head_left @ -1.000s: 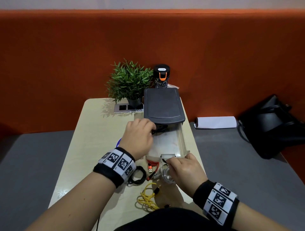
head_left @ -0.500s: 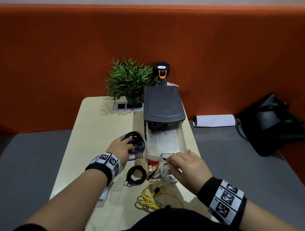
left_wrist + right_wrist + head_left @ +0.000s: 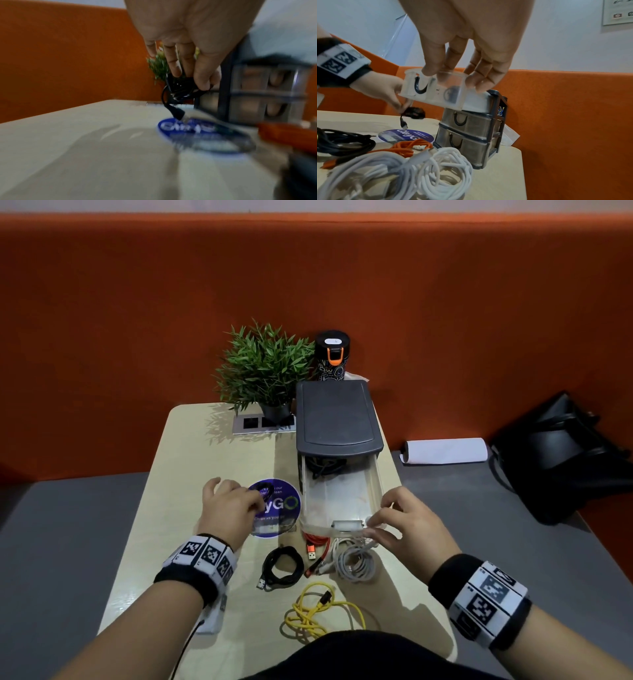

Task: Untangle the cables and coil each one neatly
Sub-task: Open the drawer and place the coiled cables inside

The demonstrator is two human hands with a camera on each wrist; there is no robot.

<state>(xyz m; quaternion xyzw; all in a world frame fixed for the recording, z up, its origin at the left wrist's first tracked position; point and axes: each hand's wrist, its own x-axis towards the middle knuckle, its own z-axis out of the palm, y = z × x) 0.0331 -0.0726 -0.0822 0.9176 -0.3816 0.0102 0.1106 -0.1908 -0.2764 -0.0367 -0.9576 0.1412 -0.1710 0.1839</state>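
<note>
My left hand [image 3: 255, 501] pinches a small black coiled cable [image 3: 181, 89] just above the round blue sticker [image 3: 279, 508]; its plug hangs down [image 3: 403, 123]. Fingers and thumb of my right hand [image 3: 380, 525] grip the front rim of the clear top drawer [image 3: 436, 92], which is pulled out of the grey drawer unit [image 3: 337, 419]. Another black cable [image 3: 325, 467] lies at the back of the drawer. In front of the drawer lie a black coil [image 3: 282, 566], an orange cable [image 3: 317, 542], a white bundle [image 3: 356, 563] and a loose yellow cable [image 3: 318, 607].
A potted plant [image 3: 263, 368], a black tumbler [image 3: 331, 356] and a socket plate [image 3: 260, 422] stand at the table's far end. Right of the table, on the grey bench, lie a white paper roll [image 3: 445, 451] and a black bag [image 3: 565, 457].
My left hand has come out of the drawer and moved left over the blue sticker, carrying the small black cable. The right hand has stayed on the drawer front.
</note>
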